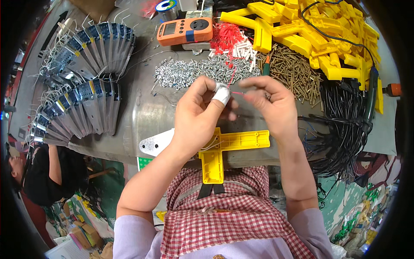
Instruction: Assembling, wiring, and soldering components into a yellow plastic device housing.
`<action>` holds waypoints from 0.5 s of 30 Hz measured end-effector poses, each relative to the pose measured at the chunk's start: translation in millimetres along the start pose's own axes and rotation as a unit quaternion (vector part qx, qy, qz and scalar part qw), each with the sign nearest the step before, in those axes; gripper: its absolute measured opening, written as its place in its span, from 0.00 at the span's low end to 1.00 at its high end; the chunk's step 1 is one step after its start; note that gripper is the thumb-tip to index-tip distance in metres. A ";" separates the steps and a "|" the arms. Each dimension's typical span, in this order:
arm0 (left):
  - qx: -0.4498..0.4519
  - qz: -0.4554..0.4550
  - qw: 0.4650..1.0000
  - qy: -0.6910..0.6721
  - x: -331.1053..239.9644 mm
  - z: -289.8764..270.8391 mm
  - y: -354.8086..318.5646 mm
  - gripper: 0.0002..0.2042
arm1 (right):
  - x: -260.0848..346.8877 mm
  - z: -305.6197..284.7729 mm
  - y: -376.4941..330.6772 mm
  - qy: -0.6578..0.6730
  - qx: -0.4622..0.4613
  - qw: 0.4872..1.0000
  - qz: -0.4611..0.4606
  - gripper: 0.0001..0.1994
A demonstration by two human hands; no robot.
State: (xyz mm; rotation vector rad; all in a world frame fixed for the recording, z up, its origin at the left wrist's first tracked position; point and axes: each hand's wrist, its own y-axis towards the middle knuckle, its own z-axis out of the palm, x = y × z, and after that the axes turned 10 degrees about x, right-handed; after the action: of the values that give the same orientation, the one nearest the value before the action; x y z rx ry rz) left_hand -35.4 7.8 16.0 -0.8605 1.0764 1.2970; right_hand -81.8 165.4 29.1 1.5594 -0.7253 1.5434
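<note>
My left hand (202,113) is closed in a pinch over the worktable, with white tape wrapped round a finger or thumb. A thin red wire (236,92) runs from its fingertips to my right hand (272,105), which is partly blurred and has its fingers curled at the wire's other end. A small dark piece shows among the right fingers, too small to name. Below the hands lies a yellow plastic housing half (246,140), its hollow side up, with pale wires across it. A silvery metal plate (156,144) with dark holes sits left of it, partly behind my left forearm.
Loose nuts (168,71), small screws (211,69) and long brassy screws (295,71) lie beyond the hands. An orange multimeter (185,31), red wires with white sleeves (228,36), yellow housings (302,26), black cables (340,112) and fanned metal plates with boards (86,103) surround them.
</note>
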 end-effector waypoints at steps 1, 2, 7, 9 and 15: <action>0.018 -0.020 0.998 0.050 -4.6 -2.0 -1.7 0.03 | 4.2 3.7 -0.4 0.031 0.029 0.999 0.016 0.04; 0.018 -0.021 0.998 0.050 -6.9 -1.3 -2.3 0.03 | 1.1 3.5 0.0 0.031 0.028 0.999 0.017 0.04; -0.008 -0.005 0.999 -0.051 -5.7 0.0 -5.2 0.03 | -8.3 -4.4 1.1 -0.112 -0.011 0.994 -0.005 0.06; 0.007 0.019 0.999 -0.041 -2.6 -2.2 -7.3 0.03 | -5.2 -3.6 0.7 -0.126 -0.024 0.992 0.007 0.07; -0.017 0.033 0.997 0.071 -11.1 -14.8 -13.2 0.05 | 11.9 2.0 -4.0 -0.168 -0.054 0.984 -0.010 0.06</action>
State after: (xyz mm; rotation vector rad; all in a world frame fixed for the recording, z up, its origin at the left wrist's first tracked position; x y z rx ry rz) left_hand -23.7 -11.1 20.9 -0.9621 1.2064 1.3267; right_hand -76.3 167.4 40.4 1.7596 -0.9601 1.2166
